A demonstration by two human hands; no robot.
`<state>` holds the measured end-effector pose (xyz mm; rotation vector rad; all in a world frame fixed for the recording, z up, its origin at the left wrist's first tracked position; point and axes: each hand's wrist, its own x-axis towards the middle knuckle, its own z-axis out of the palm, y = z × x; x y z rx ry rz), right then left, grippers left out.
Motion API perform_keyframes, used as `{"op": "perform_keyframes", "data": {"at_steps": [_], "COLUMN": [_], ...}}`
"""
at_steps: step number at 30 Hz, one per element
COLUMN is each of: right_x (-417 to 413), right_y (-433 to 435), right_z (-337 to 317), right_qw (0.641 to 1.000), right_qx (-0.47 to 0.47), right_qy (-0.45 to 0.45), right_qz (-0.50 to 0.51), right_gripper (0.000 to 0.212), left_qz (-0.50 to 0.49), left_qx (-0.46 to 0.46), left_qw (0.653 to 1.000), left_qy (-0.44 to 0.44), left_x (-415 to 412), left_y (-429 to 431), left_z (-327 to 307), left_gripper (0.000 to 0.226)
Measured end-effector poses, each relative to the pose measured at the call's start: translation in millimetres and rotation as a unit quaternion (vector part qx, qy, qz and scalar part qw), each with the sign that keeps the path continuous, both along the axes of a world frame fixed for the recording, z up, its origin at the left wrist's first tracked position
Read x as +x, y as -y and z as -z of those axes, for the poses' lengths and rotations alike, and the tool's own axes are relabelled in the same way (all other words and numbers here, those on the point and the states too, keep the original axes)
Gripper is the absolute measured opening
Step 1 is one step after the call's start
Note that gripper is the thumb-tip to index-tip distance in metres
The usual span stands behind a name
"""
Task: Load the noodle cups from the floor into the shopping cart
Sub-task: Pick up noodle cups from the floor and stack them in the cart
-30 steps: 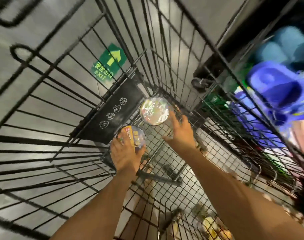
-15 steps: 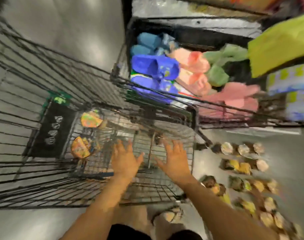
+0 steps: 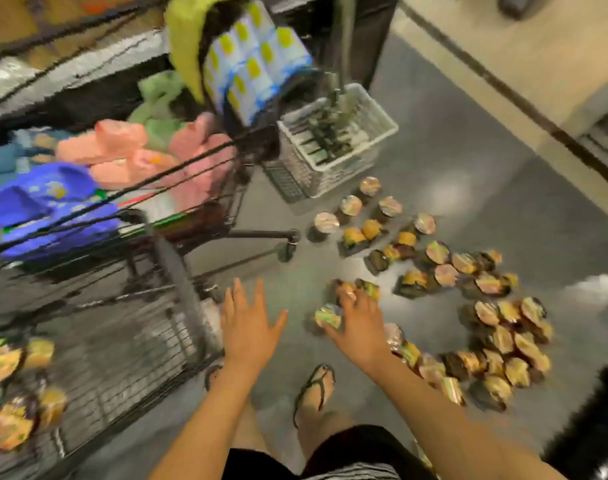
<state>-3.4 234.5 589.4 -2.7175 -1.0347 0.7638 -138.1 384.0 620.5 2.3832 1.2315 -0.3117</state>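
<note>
1. The left hand [image 3: 248, 329] is flat with its fingers spread wide. It holds nothing and is over the floor [image 3: 468, 188], just beside the shopping cart [image 3: 177, 278].
2. The right hand [image 3: 359, 330] has its fingers spread too, right over two noodle cups [image 3: 328, 317]. It is too blurry to tell if it touches them.
3. A big pile of cups [image 3: 496, 341] sits on the floor on the right side.
4. In the near left corner of the shopping cart, some cups [image 3: 4, 362] lie inside.
5. A white basket [image 3: 382, 123] stands past the pile, next to another cart [image 3: 261, 233] full of pink and blue things.
6. A foot in a sandal [image 3: 316, 386] stands between the arms.
</note>
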Motion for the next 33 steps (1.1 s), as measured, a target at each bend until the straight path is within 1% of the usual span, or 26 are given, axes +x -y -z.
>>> {"op": "perform_keyframes", "data": {"at_steps": [4,8,11,13,16,18,20,23,26,28,30,33], "right_x": [20,13,3,-2,-7,-9,-9,-6,3,13,26,48], "right_y": [94,156,182,193,204,208,212,219,226,228,228,228], "right_z": [12,34,50,62,77,84,95,125,167,203,245,317], "right_qw": [0.989,0.959,0.927,0.909,0.875,0.853,0.840,0.825,0.807,0.798,0.793,0.808], "right_qx": [-0.023,-0.088,-0.106,-0.117,-0.130,-0.133,-0.128,-0.136,-0.154,-0.157,-0.154,-0.158], "right_qy": [-0.022,-0.063,-0.106,-0.113,-0.138,-0.145,-0.139,-0.158,-0.176,-0.188,-0.197,-0.206], "right_qz": [0.145,0.262,0.343,0.384,0.446,0.483,0.508,0.526,0.542,0.551,0.555,0.529], "right_gripper": [0.077,0.083,0.084,0.084,0.084,0.083,0.082,0.081,0.082,0.083,0.086,0.091], "left_qz": [0.138,0.225,0.277,0.316,0.370,0.412,0.443,0.471,0.500,0.495,0.476,0.454], "left_qx": [-0.016,-0.043,-0.051,-0.054,-0.072,-0.078,-0.078,-0.071,-0.053,-0.045,-0.041,-0.023], "left_qw": [0.989,0.970,0.954,0.940,0.914,0.891,0.875,0.867,0.845,0.847,0.860,0.865], "left_qy": [-0.055,-0.081,-0.105,-0.118,-0.147,-0.174,-0.180,-0.145,-0.183,-0.186,-0.183,-0.214], "left_x": [44,68,81,89,102,111,121,142,163,176,189,209], "left_y": [55,86,98,103,110,113,115,115,116,117,116,113], "left_z": [21,39,53,67,95,114,133,171,220,262,310,385], "left_gripper": [0.080,0.079,0.079,0.080,0.080,0.080,0.082,0.080,0.082,0.083,0.083,0.091]}}
